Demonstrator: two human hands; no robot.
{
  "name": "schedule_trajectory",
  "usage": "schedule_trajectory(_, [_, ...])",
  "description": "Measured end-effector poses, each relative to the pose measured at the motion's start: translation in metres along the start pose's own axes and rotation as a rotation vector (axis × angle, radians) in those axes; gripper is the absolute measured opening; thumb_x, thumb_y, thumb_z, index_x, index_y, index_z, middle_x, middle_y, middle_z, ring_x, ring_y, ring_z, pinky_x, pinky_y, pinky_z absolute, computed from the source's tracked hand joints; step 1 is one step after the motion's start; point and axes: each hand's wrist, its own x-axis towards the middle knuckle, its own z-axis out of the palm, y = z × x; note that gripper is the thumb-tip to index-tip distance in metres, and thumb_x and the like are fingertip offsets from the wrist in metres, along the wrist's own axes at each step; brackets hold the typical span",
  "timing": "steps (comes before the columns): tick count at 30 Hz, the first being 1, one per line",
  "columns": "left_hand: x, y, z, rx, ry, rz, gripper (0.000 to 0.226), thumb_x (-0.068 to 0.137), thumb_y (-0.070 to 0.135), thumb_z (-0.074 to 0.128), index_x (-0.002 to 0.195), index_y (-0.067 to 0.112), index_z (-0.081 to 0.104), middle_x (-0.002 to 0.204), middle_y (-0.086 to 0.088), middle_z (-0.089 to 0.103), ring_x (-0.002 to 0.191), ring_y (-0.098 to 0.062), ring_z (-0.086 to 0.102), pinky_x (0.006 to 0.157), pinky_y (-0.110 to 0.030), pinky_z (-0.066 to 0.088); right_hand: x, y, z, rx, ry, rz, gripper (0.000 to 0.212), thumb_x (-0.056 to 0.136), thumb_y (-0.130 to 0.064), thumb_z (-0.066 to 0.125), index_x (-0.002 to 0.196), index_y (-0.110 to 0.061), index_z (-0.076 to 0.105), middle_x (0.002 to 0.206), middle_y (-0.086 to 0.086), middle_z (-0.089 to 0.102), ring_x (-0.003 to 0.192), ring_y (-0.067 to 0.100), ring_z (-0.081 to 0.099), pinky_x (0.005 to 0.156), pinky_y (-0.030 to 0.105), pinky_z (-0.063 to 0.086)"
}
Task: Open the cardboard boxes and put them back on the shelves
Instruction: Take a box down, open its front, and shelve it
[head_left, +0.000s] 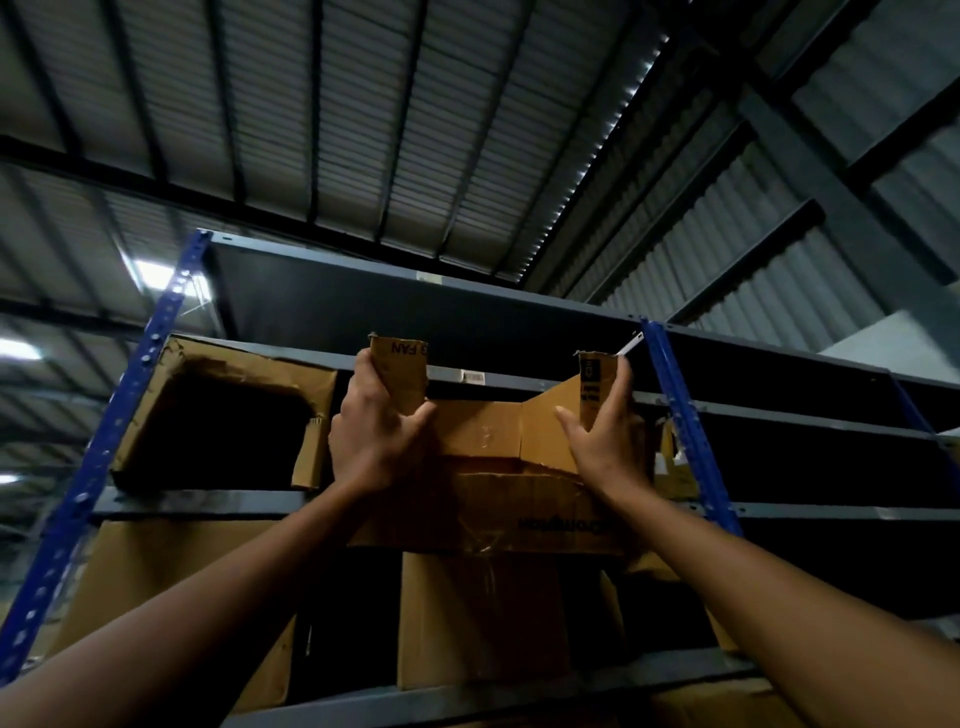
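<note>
Well left of the blue upright (685, 421), an already opened box (218, 415) sits on the grey shelf (208, 501). Nearer the upright, the left hand (374, 431) curls round the left flap of the cardboard box (483, 431), which is raised at the shelf front just left of the upright. The right hand (602, 441) lies straight-fingered along the right flap, thumb spread. Judgement: push evenly with both hands and keep the flaps clear of the shelf above and the right corner off the upright.
</note>
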Motion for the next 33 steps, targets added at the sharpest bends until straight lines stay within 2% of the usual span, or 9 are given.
schedule_trajectory(3, [0.000, 0.004, 0.021, -0.007, 0.027, -0.037, 0.081, 0.080, 0.032, 0.076, 0.143, 0.015, 0.028, 0.125, -0.011, 0.055, 0.110, -0.029, 0.057, 0.079, -0.035, 0.040, 0.006, 0.009, 0.001, -0.378, 0.110, -0.370, 0.085, 0.091, -0.051, 0.049, 0.155, -0.020, 0.003, 0.162, 0.016, 0.001, 0.150, 0.030, 0.002, 0.120, 0.047, 0.000])
schedule_trajectory(5, [0.004, 0.006, 0.032, -0.003, 0.041, -0.064, 0.082, 0.081, 0.033, 0.075, 0.144, 0.014, 0.027, 0.127, -0.011, 0.054, 0.112, -0.029, 0.056, 0.082, -0.038, 0.041, 0.001, 0.007, 0.004, -0.435, 0.115, -0.650, 0.062, 0.093, -0.047, 0.039, 0.144, -0.011, 0.039, 0.155, 0.020, 0.030, 0.144, 0.034, 0.028, 0.116, 0.052, 0.020])
schedule_trajectory(7, [0.010, 0.008, 0.040, 0.019, 0.050, -0.073, 0.081, 0.082, 0.032, 0.074, 0.144, 0.012, 0.027, 0.128, -0.011, 0.052, 0.111, -0.028, 0.055, 0.079, -0.034, 0.038, -0.011, 0.003, 0.006, -0.363, -0.044, -0.791, 0.042, 0.096, -0.041, 0.038, 0.111, -0.011, 0.063, 0.119, 0.013, 0.064, 0.107, 0.031, 0.065, 0.080, 0.033, 0.053])
schedule_trajectory(9, [0.018, 0.007, 0.046, 0.024, 0.032, -0.068, 0.081, 0.083, 0.032, 0.073, 0.145, 0.011, 0.025, 0.128, -0.012, 0.051, 0.113, -0.028, 0.055, 0.080, -0.034, 0.039, -0.017, 0.004, 0.009, -0.434, -0.278, -0.724, 0.040, 0.101, -0.046, 0.032, 0.096, -0.019, 0.061, 0.083, -0.001, 0.061, 0.072, 0.018, 0.062, 0.052, 0.015, 0.032])
schedule_trajectory(12, [0.026, 0.000, 0.058, -0.016, 0.014, -0.045, 0.093, 0.084, 0.034, 0.072, 0.152, 0.018, 0.009, 0.140, -0.018, 0.041, 0.122, -0.033, 0.048, 0.091, -0.044, 0.044, -0.012, 0.026, 0.028, -0.524, -0.307, -0.647, 0.050, 0.098, -0.057, 0.020, 0.088, -0.026, 0.057, 0.070, -0.009, 0.048, 0.061, 0.012, 0.048, 0.054, 0.024, 0.027])
schedule_trajectory(16, [0.021, -0.025, 0.078, 0.114, 0.223, 0.519, 0.065, 0.091, 0.040, 0.051, 0.145, 0.016, 0.027, 0.146, -0.022, 0.034, 0.133, -0.033, 0.034, 0.108, -0.045, 0.034, 0.003, 0.040, 0.058, -0.391, -0.122, -0.693, 0.052, 0.097, -0.055, 0.024, 0.070, -0.025, 0.057, 0.055, -0.013, 0.038, 0.046, 0.009, 0.039, 0.050, 0.019, 0.023])
schedule_trajectory(20, [0.026, -0.064, 0.105, 0.436, -0.115, 0.968, 0.034, 0.095, 0.038, 0.040, 0.105, 0.014, 0.062, 0.094, -0.008, 0.070, 0.097, -0.029, 0.066, 0.107, -0.056, 0.035, 0.028, 0.045, 0.082, -0.464, -0.176, -0.655, 0.046, 0.101, -0.052, 0.031, 0.077, -0.025, 0.060, 0.060, -0.006, 0.048, 0.055, 0.013, 0.047, 0.052, 0.025, 0.027])
schedule_trajectory(26, [0.055, -0.102, 0.150, 0.702, -0.239, 0.837, 0.034, 0.101, 0.032, 0.038, 0.128, 0.017, 0.052, 0.106, -0.005, 0.071, 0.115, -0.025, 0.059, 0.118, -0.041, 0.008, 0.060, 0.072, 0.137, -0.485, -0.237, -0.616, 0.041, 0.101, -0.048, 0.034, 0.084, -0.025, 0.064, 0.066, -0.006, 0.052, 0.061, 0.012, 0.049, 0.058, 0.026, 0.032])
schedule_trajectory(33, [0.075, -0.133, 0.199, 0.726, -0.223, 0.772, 0.027, 0.103, 0.034, 0.035, 0.117, 0.019, 0.052, 0.097, -0.005, 0.067, 0.099, -0.023, 0.063, 0.110, -0.032, 0.014, 0.083, 0.116, 0.195, -0.417, -0.256, -0.590, 0.041, 0.101, -0.048, 0.036, 0.067, -0.030, 0.050, 0.063, -0.008, 0.051, 0.059, 0.010, 0.051, 0.061, 0.028, 0.042])
